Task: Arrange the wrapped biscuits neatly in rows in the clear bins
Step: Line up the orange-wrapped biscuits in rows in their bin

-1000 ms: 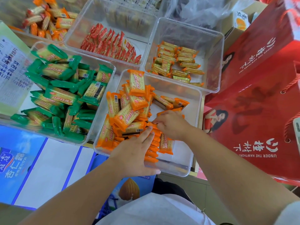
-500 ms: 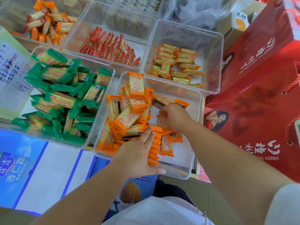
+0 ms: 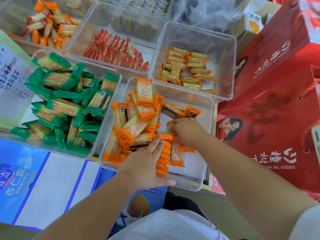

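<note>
Nearest, inside the front clear bin (image 3: 207,172): left hand (image 3: 147,163) flat, fingers straight, pressed against an upright row of orange biscuits (image 3: 163,158). Just beyond, right hand (image 3: 188,131) curled round one orange packet (image 3: 170,126), beside a loose orange heap (image 3: 135,122). To the left, green packets (image 3: 65,104) jumbled. Farthest, red packets (image 3: 117,51) in rows.

The clear rectangular plastic bin (image 3: 194,170) has bare floor along its right wall; loose orange-wrapped biscuits (image 3: 136,126) fill the left half. Red paper gift bags (image 3: 270,118) stand close outside that wall.
</note>
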A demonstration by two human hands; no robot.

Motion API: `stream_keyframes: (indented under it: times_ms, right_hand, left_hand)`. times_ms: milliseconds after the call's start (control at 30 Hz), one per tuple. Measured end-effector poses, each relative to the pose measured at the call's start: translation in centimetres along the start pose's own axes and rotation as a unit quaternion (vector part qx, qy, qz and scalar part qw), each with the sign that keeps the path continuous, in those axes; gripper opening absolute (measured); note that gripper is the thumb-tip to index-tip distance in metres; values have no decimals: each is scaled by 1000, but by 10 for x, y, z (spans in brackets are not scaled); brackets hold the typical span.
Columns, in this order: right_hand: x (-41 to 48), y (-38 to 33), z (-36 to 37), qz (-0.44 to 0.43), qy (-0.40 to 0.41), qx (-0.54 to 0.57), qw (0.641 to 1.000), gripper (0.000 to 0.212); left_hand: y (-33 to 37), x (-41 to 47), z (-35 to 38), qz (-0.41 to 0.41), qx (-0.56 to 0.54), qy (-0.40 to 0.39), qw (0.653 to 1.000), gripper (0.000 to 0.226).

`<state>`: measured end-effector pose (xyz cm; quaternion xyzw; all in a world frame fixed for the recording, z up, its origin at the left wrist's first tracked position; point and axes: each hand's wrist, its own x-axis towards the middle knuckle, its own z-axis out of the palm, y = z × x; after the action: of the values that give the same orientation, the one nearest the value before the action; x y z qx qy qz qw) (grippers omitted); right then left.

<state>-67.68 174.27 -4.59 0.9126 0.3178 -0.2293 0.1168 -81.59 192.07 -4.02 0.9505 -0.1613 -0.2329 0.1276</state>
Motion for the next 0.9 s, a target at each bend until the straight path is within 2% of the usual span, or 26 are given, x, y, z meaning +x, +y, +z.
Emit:
stream_keyframes:
  times_ms: [100, 233, 367, 467, 600, 700, 767, 833, 900]
  right_hand:
    - [-5, 4, -7, 24, 25, 25, 999, 12]
    - [-9, 10, -9, 64, 94, 47, 992, 22]
    - [-8, 10, -9, 86, 131, 117, 981, 28]
    - [-5, 3, -10, 81, 130, 243, 958, 25]
    - [-2, -17, -8, 31, 77, 259, 962, 26]
    - [1, -21, -2, 40, 85, 284, 954, 30]
    - [-1, -16, 0, 58, 78, 346, 933, 52]
    - [-4, -8, -2, 92, 47, 447, 889, 76]
    - [-5, 0, -3, 105, 29, 484, 868, 70]
  left_hand:
    - [-1, 1, 1, 1, -3, -2, 1000, 136]
    - [-1, 1, 3, 0, -5, 0, 1000, 136]
    - [-3, 2, 6, 1, -6, 6, 1000, 137]
    - [-4, 3, 8, 1, -9, 9, 1000, 137]
    - [-5, 3, 9, 3, -12, 9, 1000, 138]
    - [-5, 3, 9, 4, -12, 9, 1000, 138]
    - [-5, 3, 8, 5, -13, 7, 1000, 138]
    - [-5, 4, 7, 5, -13, 4, 1000, 138]
    - [-5, 3, 7, 6, -13, 2, 1000, 138]
